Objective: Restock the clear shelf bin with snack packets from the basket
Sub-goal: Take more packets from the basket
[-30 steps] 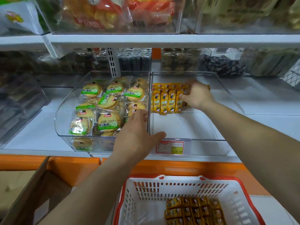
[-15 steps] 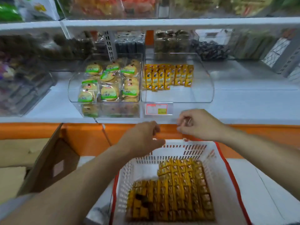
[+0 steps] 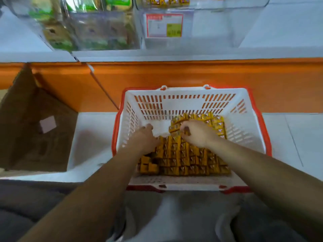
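A white basket with a red rim [image 3: 190, 96] stands on the floor below me, holding several rows of yellow snack packets [image 3: 188, 158]. Both hands are down inside it. My right hand [image 3: 195, 133] has its fingers curled around packets at the top of the pile. My left hand [image 3: 145, 138] reaches in at the left edge of the packets, fingers bent down among them; its grip is hidden. The clear shelf bin [image 3: 218, 23] sits at the top of the view, with a few yellow packets [image 3: 167, 0] just visible at its back.
A red-framed price tag [image 3: 164, 25] hangs on the bin's front. To its left stands another clear bin of green-labelled cakes [image 3: 83, 27]. An open cardboard box [image 3: 35, 130] lies left of the basket. An orange shelf base [image 3: 174, 79] runs behind the basket.
Both hands dropped from the shelf bin down into the basket and reached the yellow packets. My view tilted down from the shelves to the basket.
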